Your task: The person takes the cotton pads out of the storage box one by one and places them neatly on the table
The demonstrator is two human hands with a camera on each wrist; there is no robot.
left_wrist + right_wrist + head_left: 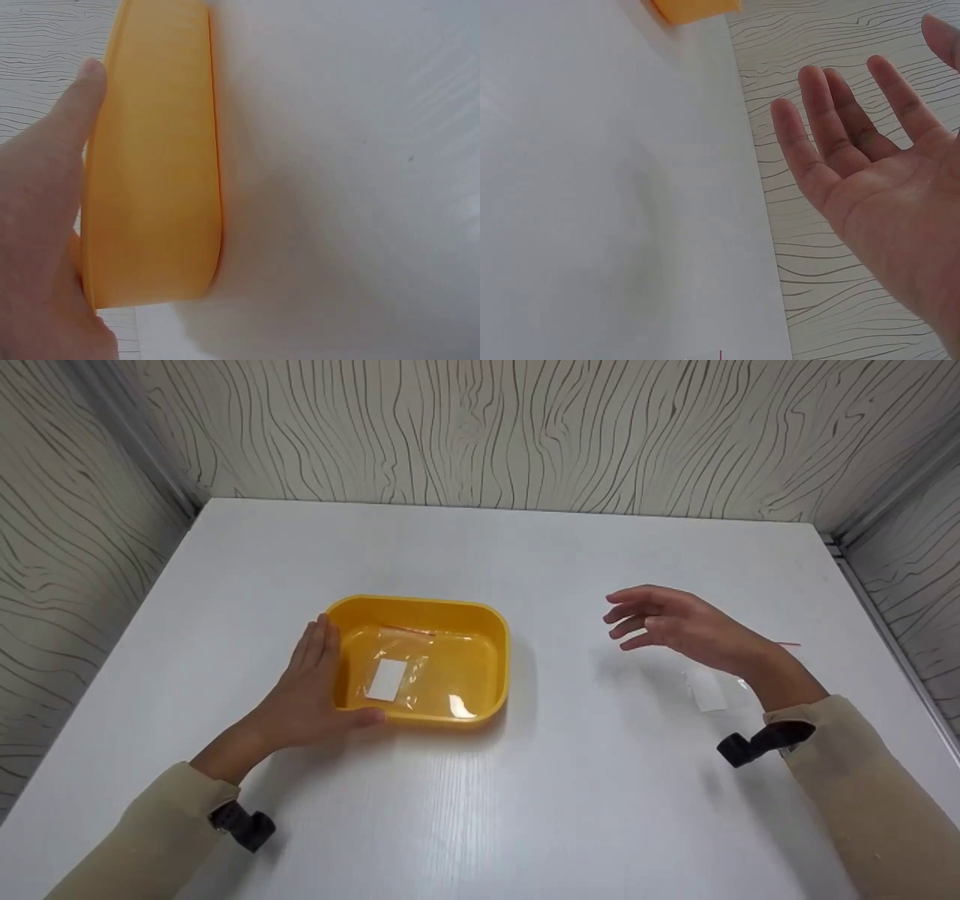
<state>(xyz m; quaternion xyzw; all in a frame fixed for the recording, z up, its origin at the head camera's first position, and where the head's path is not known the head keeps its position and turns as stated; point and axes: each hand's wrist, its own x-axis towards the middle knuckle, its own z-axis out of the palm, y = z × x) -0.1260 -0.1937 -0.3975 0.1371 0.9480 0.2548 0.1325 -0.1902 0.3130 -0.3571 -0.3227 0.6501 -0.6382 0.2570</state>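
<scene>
A yellow plastic tub [501, 671] stands on the white table, left of centre. Inside it, toward the left, lies a clear zip bag [387, 679] with a white label and a red line along its top. My left hand [315, 690] rests against the tub's left end, fingers straight along the side and thumb on the near rim. In the left wrist view, the thumb [88, 86] touches the tub's rim. Over the table to the right, my right hand [675, 622] holds nothing, its fingers spread and relaxed. Beneath its wrist lies another clear zip bag [707, 691], partly hidden by the arm.
The white table [450, 810] runs back to a panel [480, 435] with a wood-line pattern, and similar panels stand at both sides. Each wrist carries a black camera mount, the right one [765, 741] above the table.
</scene>
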